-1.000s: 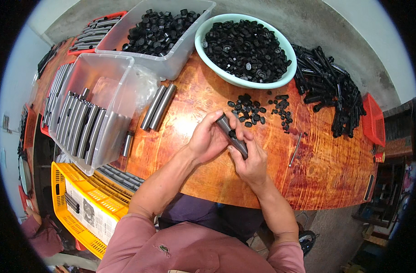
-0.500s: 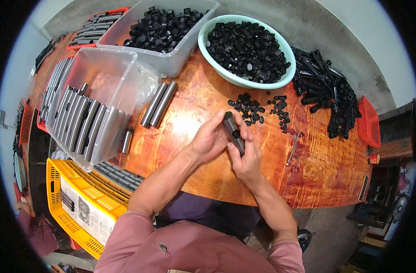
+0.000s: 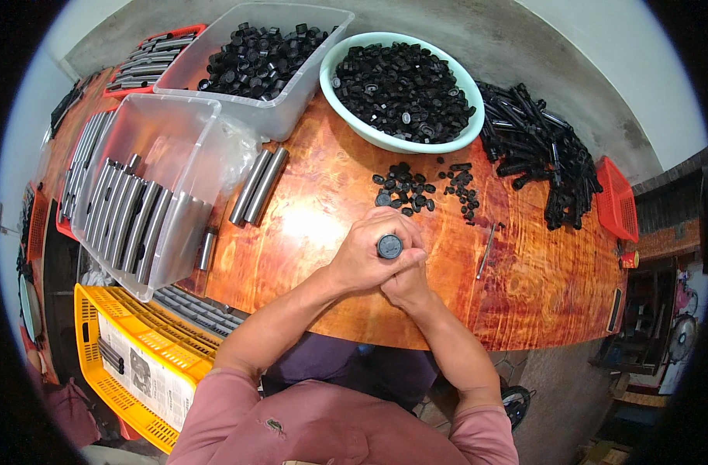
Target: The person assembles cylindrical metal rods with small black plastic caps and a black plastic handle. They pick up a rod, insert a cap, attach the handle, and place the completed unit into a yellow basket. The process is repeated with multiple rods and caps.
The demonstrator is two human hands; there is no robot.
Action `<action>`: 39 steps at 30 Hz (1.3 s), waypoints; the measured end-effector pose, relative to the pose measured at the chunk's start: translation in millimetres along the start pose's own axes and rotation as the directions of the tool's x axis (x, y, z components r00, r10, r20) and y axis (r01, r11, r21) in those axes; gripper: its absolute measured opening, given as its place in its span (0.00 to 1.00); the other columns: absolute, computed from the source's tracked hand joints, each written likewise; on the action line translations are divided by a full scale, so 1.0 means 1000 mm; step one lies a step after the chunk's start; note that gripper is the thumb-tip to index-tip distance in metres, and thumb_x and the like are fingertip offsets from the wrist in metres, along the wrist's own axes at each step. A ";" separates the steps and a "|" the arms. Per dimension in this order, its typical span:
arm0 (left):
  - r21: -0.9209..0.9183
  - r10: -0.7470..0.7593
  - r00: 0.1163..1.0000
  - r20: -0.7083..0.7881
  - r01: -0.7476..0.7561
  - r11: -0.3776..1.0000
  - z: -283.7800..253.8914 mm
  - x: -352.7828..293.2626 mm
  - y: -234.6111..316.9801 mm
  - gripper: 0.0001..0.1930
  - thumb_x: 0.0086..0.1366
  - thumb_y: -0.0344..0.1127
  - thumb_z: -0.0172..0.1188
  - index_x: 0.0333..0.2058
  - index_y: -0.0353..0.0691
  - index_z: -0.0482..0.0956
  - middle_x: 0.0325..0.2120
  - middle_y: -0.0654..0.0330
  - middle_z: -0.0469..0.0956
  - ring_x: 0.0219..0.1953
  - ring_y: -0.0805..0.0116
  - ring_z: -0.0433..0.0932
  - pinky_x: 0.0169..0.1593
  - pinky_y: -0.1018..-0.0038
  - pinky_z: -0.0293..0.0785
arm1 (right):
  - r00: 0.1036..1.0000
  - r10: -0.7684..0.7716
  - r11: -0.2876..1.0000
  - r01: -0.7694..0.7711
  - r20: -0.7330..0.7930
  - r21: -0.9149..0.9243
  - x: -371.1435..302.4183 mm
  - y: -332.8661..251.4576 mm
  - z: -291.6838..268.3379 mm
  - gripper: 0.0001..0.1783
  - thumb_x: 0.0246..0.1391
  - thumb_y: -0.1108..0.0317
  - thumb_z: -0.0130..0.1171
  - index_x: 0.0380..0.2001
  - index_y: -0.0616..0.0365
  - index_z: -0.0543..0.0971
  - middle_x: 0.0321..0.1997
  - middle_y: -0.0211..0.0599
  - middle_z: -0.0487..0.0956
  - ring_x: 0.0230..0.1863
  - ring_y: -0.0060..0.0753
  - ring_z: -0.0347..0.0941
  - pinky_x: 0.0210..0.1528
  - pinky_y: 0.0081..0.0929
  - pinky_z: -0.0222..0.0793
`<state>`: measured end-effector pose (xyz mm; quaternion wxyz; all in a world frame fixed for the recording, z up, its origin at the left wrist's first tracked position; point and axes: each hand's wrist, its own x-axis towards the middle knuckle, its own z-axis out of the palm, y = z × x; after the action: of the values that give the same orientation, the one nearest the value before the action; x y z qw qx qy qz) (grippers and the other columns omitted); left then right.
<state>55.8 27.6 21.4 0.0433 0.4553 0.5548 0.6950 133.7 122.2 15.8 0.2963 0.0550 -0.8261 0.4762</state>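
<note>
A dark tube with a round black end cap (image 3: 389,246) points its capped end up at me; the rest of its length is hidden in my hands. My left hand (image 3: 358,256) is wrapped round the tube just below the cap. Pressed against it from the right, my right hand (image 3: 406,283) is closed too, its fingers mostly hidden, gripping the tube's lower part. Just beyond my hands lie a loose group of small black oval parts (image 3: 404,186) and a second group of smaller black pieces (image 3: 464,190).
A pale green basin (image 3: 338,116) and a clear bin (image 3: 296,97) hold black parts. Another clear bin (image 3: 203,147) holds metal tubes; two metal tubes (image 3: 259,186) lie beside it. Rightward are a thin metal rod (image 3: 487,252), piled black parts (image 3: 551,155) and a red basket (image 3: 617,200). A yellow crate (image 3: 90,349) stands lower left.
The tube has turned from lying slanted away, its side showing, to standing end-on with its cap facing me. My hands have come together round it, slightly nearer my body.
</note>
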 end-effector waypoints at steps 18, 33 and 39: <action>-0.162 -0.469 0.878 0.095 0.478 0.863 -0.001 -0.004 -0.004 0.12 0.64 0.32 0.62 0.45 0.34 0.77 0.37 0.59 0.79 0.39 0.71 0.79 0.45 0.71 0.76 | 0.918 0.348 0.932 -0.360 0.193 0.031 -0.019 0.024 -0.009 0.23 0.52 0.67 0.63 0.51 0.65 0.75 0.53 0.58 0.78 0.59 0.60 0.72 0.61 0.47 0.67; -0.397 -0.458 0.885 0.082 0.451 0.799 0.007 -0.006 -0.011 0.15 0.70 0.35 0.58 0.52 0.36 0.74 0.40 0.65 0.75 0.42 0.77 0.73 0.50 0.75 0.71 | 0.952 0.297 0.950 -0.288 0.070 -0.118 -0.017 0.018 -0.015 0.16 0.55 0.73 0.63 0.46 0.65 0.75 0.39 0.49 0.81 0.39 0.42 0.80 0.41 0.36 0.75; -0.343 -0.497 0.867 0.044 0.480 0.807 -0.012 -0.010 0.000 0.20 0.65 0.31 0.61 0.56 0.36 0.73 0.45 0.62 0.78 0.44 0.75 0.76 0.43 0.77 0.78 | 0.967 0.254 0.967 -0.254 0.021 0.028 -0.015 0.019 -0.007 0.19 0.58 0.69 0.63 0.51 0.64 0.75 0.36 0.44 0.80 0.36 0.37 0.78 0.38 0.33 0.73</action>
<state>53.6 13.1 16.1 0.2856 0.2659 0.5245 0.7568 141.5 135.7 -4.2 0.2247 -0.0426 -0.8214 0.5224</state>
